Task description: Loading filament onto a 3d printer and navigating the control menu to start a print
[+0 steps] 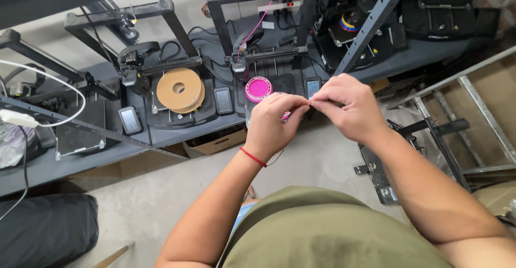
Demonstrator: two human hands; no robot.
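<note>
Here the left hand (274,122) and the right hand (346,107) meet in mid-air above the concrete floor (161,193), fingertips pinched together on a small pink piece (286,116) of which only a sliver shows below the left fingers (too little to say what it is). Both sets of fingers are narrow, closed on that piece or on something thin running between the two hands; I cannot tell which hand bears the hold. By the look of it the step in hand is fine picking or pulling at the piece, and any next move would call for a steady pinch and small, careful motions, not force. A red string bracelet (252,157) circles the left wrist. Just beyond the hands, on the low grey bench (177,134), stands a 3D printer (263,48) with a round pink print (258,88) on its bed and a pink filament line (257,23) running down to its head; to its left another printer (156,58) carries a brown cardboard spool (179,88). A slanted grey metal strut (371,26) crosses near the right hand, and a black metal frame (414,139) lies on the floor at the right, both close enough to crowd a reach toward the bench.
</note>
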